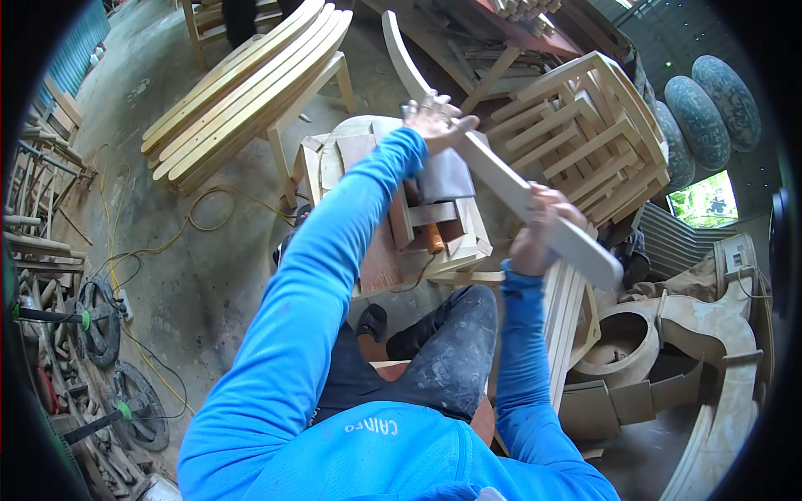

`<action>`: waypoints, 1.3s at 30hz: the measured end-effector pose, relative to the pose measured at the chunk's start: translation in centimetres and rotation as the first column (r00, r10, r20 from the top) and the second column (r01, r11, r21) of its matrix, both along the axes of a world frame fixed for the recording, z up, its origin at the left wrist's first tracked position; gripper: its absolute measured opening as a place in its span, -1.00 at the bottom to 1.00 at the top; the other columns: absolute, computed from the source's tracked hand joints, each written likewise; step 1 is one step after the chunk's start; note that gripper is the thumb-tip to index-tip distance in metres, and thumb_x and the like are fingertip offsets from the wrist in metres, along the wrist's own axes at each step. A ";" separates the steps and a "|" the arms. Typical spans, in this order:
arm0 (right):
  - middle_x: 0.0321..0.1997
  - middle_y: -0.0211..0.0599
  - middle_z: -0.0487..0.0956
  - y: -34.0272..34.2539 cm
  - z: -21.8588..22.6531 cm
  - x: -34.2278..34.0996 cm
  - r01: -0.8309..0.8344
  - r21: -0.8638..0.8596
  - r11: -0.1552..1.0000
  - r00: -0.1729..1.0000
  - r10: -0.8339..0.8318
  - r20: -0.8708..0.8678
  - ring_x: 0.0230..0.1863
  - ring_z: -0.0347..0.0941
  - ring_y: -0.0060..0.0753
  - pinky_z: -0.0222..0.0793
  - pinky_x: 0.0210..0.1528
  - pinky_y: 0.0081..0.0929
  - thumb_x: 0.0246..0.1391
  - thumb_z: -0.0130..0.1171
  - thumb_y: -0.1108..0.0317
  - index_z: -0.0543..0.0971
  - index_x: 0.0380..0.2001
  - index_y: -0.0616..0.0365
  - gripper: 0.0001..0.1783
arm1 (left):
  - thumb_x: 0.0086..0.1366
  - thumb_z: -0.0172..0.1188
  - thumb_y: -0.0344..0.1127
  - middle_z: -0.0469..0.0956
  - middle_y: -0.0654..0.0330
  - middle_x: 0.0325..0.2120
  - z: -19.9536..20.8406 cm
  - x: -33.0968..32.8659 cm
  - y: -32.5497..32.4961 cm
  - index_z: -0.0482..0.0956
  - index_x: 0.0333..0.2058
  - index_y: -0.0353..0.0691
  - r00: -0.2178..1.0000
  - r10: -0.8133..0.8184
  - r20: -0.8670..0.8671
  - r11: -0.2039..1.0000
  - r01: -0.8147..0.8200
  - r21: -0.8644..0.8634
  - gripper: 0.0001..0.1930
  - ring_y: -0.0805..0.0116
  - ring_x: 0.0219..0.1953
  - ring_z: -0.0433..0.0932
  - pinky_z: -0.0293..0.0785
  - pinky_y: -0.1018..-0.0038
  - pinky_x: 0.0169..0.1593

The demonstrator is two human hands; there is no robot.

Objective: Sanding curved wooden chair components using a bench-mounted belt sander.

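A long, curved pale wooden slat (501,177) slants in front of me from the far middle to the near right. My right hand (541,230) is wrapped round it toward its near, wider end. My left hand (439,121) lies across its middle with fingers spread; whether the palm presses on the wood is hard to see. Just below the slat sits a grey, belt-like surface (447,177) in a wooden mount, probably a sander, with an orange handle (434,238) underneath. The mount rests on a low wooden workbench (330,163) before my knees.
Curved slats (251,92) lie stacked on a wooden stand at the far left. Slatted wooden frames (585,134) are piled at the far right. A yellow cord (213,225) loops over the floor. To the near right stand cardboard (606,409) and a pale round housing (618,338).
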State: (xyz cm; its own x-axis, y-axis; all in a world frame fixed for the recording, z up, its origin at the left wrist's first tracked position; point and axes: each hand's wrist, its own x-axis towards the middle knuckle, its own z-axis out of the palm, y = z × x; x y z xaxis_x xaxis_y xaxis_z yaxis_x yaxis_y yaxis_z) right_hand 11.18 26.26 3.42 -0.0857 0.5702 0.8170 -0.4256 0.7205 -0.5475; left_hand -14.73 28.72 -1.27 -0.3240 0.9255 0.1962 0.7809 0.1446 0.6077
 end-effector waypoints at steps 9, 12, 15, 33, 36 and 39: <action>0.10 -0.04 0.56 -9.7 6.0 18.5 0.220 -0.283 0.934 0.922 -0.104 0.373 0.19 0.47 -0.22 0.26 0.37 -0.19 0.31 0.11 0.18 0.57 -0.01 0.31 -0.60 | 0.39 0.15 0.20 0.67 0.10 -0.15 1.7 9.6 -8.2 0.69 -0.08 -0.08 0.863 -0.302 -0.405 0.839 0.442 0.317 -0.53 0.05 0.05 0.54 0.28 0.11 0.28; -0.02 -0.11 0.53 -13.4 13.3 31.4 0.534 0.198 0.822 0.604 -0.534 0.591 0.13 0.42 -0.28 0.23 0.32 -0.28 0.22 0.15 0.18 0.50 0.01 0.34 -0.55 | 0.26 0.26 0.28 0.57 0.11 -0.32 6.8 20.3 -12.8 0.64 -0.29 -0.14 0.881 -0.415 -0.227 0.693 0.468 0.548 -0.47 0.09 -0.10 0.53 0.35 0.09 0.14; -0.15 -0.21 0.37 -17.5 22.5 37.9 0.210 -0.302 0.930 0.927 -0.092 0.363 -0.04 0.31 -0.34 0.22 0.29 -0.19 0.16 0.31 0.21 0.42 -0.16 0.04 -0.68 | 0.24 0.23 0.35 0.47 0.17 -0.39 10.2 26.9 -16.6 0.58 -0.34 -0.14 0.909 -0.413 -0.061 0.613 0.327 0.719 -0.43 0.14 -0.17 0.48 0.30 0.11 0.13; 0.05 0.05 0.65 -1.1 4.8 0.9 -0.100 0.205 0.974 0.865 -0.017 0.501 0.16 0.58 -0.08 0.42 0.28 -0.13 0.16 0.38 0.51 0.55 -0.06 0.23 -0.69 | 0.42 -0.52 0.55 0.32 0.00 0.38 2.9 5.9 -4.5 0.53 0.25 -0.06 0.978 -0.136 0.160 0.954 0.086 0.286 -0.06 -0.16 0.52 0.04 -0.21 -0.22 0.52; -0.03 -0.06 0.70 0.3 0.6 -5.5 -0.006 0.204 0.979 0.894 -0.086 0.439 0.08 0.63 -0.22 0.48 0.21 -0.31 0.10 0.40 0.52 0.65 -0.18 0.20 -0.79 | 0.42 -0.49 0.55 0.34 0.08 0.38 1.4 1.0 -2.8 0.48 0.32 -0.02 0.991 -0.056 0.124 0.986 0.035 0.166 -0.08 0.03 0.53 0.06 -0.23 -0.22 0.53; -0.04 -0.11 0.71 -1.0 -1.1 -5.6 0.039 0.204 0.978 0.908 -0.120 0.401 0.11 0.63 -0.21 0.46 0.25 -0.31 0.08 0.39 0.55 0.64 -0.18 0.19 -0.78 | 0.46 -0.52 0.50 0.31 0.11 0.41 1.9 -0.1 -2.5 0.47 0.32 0.01 0.994 -0.099 0.045 0.995 0.099 -0.007 -0.12 0.12 0.55 0.03 -0.32 -0.20 0.53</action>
State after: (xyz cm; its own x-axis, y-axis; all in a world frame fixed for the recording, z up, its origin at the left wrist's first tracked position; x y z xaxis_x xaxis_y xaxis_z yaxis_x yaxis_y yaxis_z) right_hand 5.61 25.29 2.36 -0.3959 0.4289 0.8119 -0.1306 0.8489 -0.5122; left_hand -14.82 26.17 0.66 -0.2388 0.9552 0.1751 0.7639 0.0734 0.6412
